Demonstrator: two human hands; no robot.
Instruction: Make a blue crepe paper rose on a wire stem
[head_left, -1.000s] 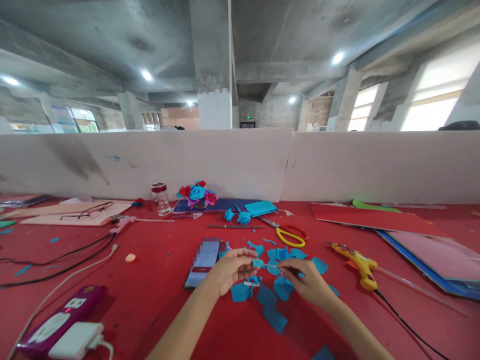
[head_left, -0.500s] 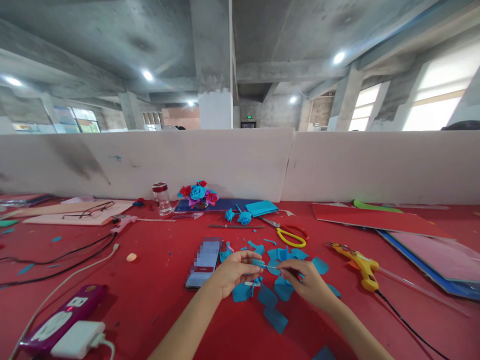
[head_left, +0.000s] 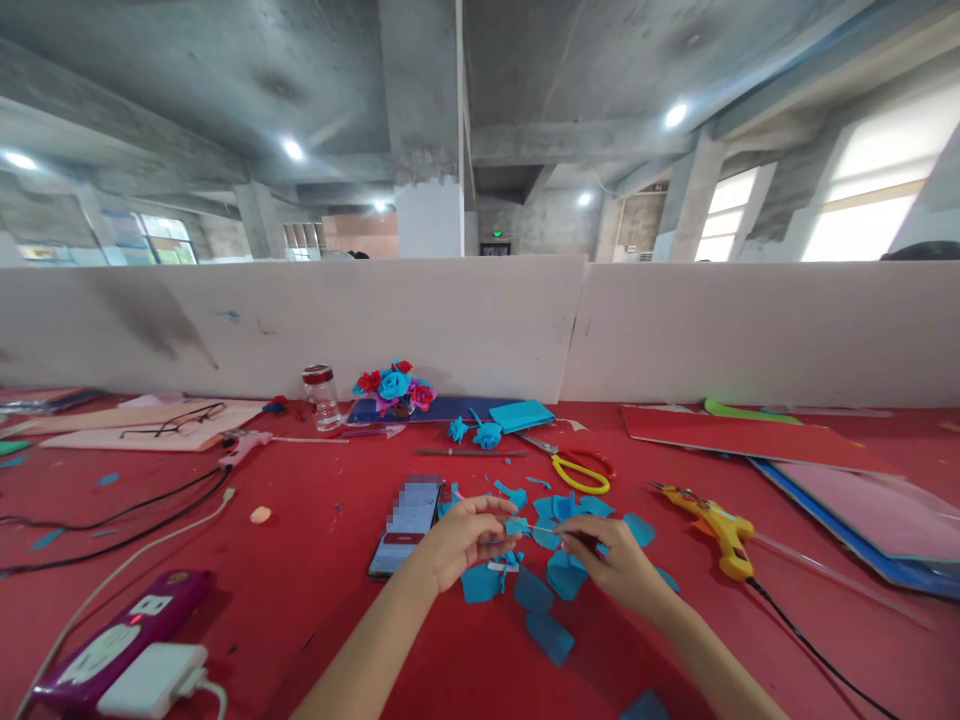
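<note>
My left hand has its thumb and fingers closed around a small blue paper piece, which shows at the fingertips. A thin pale stick runs from that piece to my right hand, whose fingers pinch its other end. What else lies inside the right fingers is hidden. Below and behind both hands, cut blue paper petals are scattered on the red tabletop. Beside my left hand lies a phone with a partly blurred screen.
To the right lies a yellow glue gun with its cord, near stacked coloured sheets. Yellow-and-red-handled scissors, blue paper flowers, a paper bouquet and a jar stand farther back. A purple power strip is at left.
The left fingers have loosened and shifted slightly, so more of the blue paper piece shows. My right hand keeps its pinch on the stick, almost unmoved.
</note>
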